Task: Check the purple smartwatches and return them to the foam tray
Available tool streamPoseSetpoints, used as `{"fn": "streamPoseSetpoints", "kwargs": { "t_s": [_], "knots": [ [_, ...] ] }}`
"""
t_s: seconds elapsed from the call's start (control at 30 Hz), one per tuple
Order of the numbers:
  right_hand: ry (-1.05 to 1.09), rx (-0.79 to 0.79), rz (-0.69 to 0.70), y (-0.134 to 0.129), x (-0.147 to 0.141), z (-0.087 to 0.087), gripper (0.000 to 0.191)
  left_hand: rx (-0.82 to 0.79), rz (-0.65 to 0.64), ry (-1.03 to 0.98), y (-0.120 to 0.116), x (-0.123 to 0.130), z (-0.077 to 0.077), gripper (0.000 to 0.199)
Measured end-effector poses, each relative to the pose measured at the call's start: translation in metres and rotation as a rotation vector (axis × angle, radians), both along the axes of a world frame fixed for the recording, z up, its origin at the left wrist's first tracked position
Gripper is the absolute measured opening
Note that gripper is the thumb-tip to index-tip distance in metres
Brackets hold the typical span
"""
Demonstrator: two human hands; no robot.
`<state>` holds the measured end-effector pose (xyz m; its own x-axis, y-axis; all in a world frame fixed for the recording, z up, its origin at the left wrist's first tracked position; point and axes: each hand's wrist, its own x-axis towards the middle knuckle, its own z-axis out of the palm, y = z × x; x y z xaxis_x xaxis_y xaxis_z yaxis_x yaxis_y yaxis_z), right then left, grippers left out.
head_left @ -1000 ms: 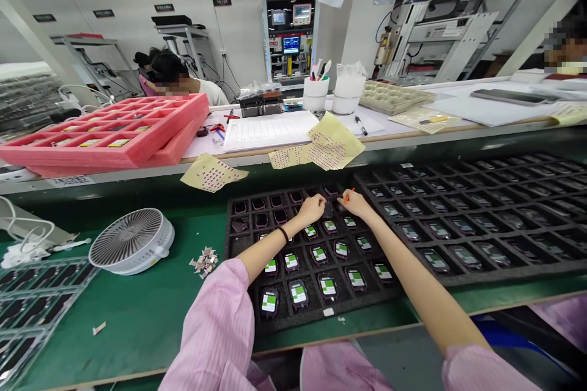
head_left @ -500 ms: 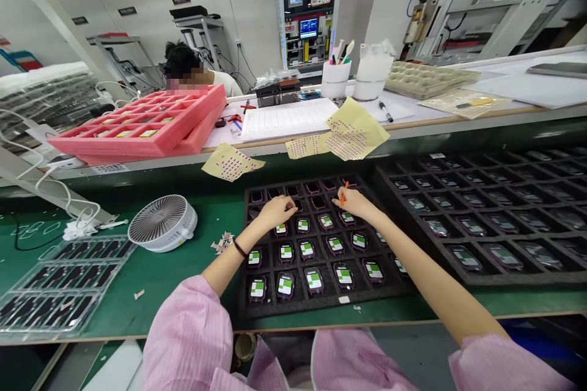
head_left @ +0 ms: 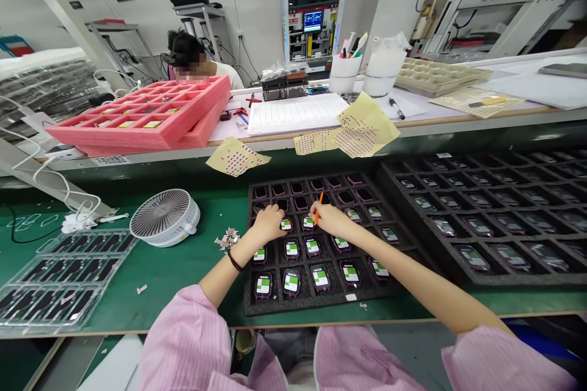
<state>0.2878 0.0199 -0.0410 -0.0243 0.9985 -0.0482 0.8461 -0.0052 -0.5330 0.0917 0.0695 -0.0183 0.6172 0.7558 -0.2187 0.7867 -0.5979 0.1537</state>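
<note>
A black foam tray (head_left: 298, 304) lies in front of me, its compartments holding dark watch-like devices, many with a green and white label. My left hand (head_left: 269, 222) is over the tray's left side, beside a labelled device (head_left: 286, 224); its fingers are bent downward, and whether they pinch anything is too small to tell. In my right hand (head_left: 326, 215) is a slim orange tool (head_left: 318, 208), held upright between the fingers. That hand is at another labelled device (head_left: 308, 222) a little to the right. Devices in the far rows have plain dark screens.
A second black foam tray (head_left: 493, 279) of devices is at the right. To the left are a round white fan (head_left: 165, 220), small scraps (head_left: 227, 238) and clear plastic trays (head_left: 64, 281). Pink foam trays (head_left: 151, 116) and yellow sheets (head_left: 367, 128) are on the shelf; a person (head_left: 188, 58) sits beyond.
My right hand has moved left and slightly nearer with the orange tool. My left hand has shifted a little left and down. The view has tilted slightly.
</note>
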Motion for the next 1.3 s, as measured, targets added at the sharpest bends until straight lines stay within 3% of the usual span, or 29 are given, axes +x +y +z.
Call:
{"fn": "streamPoseSetpoints", "kwargs": {
  "t_s": [0.2, 0.4, 0.5, 0.67, 0.77, 0.87, 1.0, 1.2, 1.3],
  "knots": [
    [0.004, -0.065, -0.011, 0.000, -0.013, -0.007, 0.023, -0.081, -0.032, -0.094, 0.010, 0.000, -0.005, 0.041],
    [0.070, -0.109, -0.008, 0.000, -0.016, -0.011, 0.027, -0.183, -0.008, -0.277, 0.023, -0.006, -0.008, 0.040],
    [0.081, -0.112, -0.032, 0.001, -0.019, -0.016, 0.028, -0.254, 0.031, -0.416, 0.027, -0.006, 0.002, 0.040],
    [0.147, -0.118, -0.055, 0.005, -0.021, -0.017, 0.026, -0.625, 0.133, -1.003, 0.023, 0.005, 0.032, 0.053],
    [0.231, -0.104, -0.073, 0.006, -0.021, -0.019, 0.020, -0.647, 0.162, -1.229, 0.012, 0.016, 0.046, 0.060],
    [0.382, -0.093, -0.080, 0.008, -0.016, -0.018, 0.019, -0.688, 0.176, -1.263, -0.001, 0.022, 0.053, 0.062],
    [0.619, -0.092, -0.080, 0.007, -0.003, 0.000, 0.030, -0.750, 0.192, -1.217, -0.009, 0.021, 0.057, 0.050],
    [1.138, -0.074, 0.027, 0.003, 0.018, 0.052, 0.026, -0.615, 0.207, -1.226, -0.009, 0.019, 0.058, 0.030],
    [1.201, -0.037, 0.091, 0.000, 0.021, 0.064, 0.038, -0.603, 0.241, -1.232, -0.009, 0.019, 0.056, 0.030]
  ]
}}
